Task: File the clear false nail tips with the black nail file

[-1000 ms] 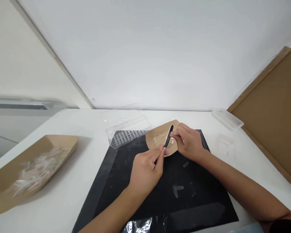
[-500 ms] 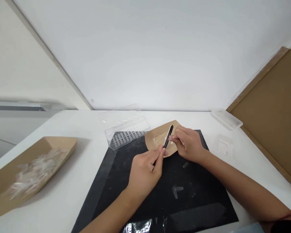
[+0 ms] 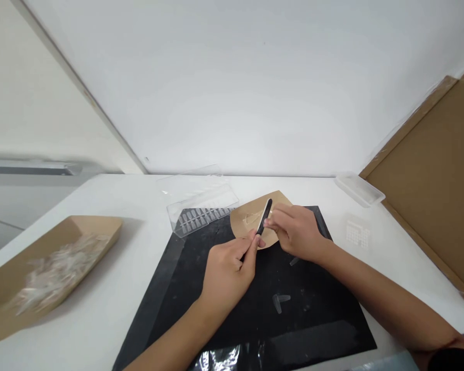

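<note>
My left hand [image 3: 227, 273] is shut on a black nail file [image 3: 264, 216], whose tip stands up over a piece of kraft paper [image 3: 247, 219]. My right hand [image 3: 296, 232] comes in from the right, with its fingertips pinched against the file. A small pale false nail tip [image 3: 269, 222] shows between those fingertips, mostly hidden by them. Both hands are above the black mat [image 3: 232, 314]. On the mat below them lie loose clear nail tips [image 3: 279, 302], and another [image 3: 294, 262] sits by my right wrist.
A clear plastic case [image 3: 201, 208] of nail tips overlaps the mat's far edge. A kraft tray [image 3: 50, 270] heaped with clear tips stands at left. At the far right are a clear plastic tray [image 3: 359, 189], a small tip sheet [image 3: 358, 234] and a cardboard panel [image 3: 421, 175].
My hands and the file have shifted slightly left, and the file leans a little more. My right fingertips stay at the file. The whole view has drifted slightly.
</note>
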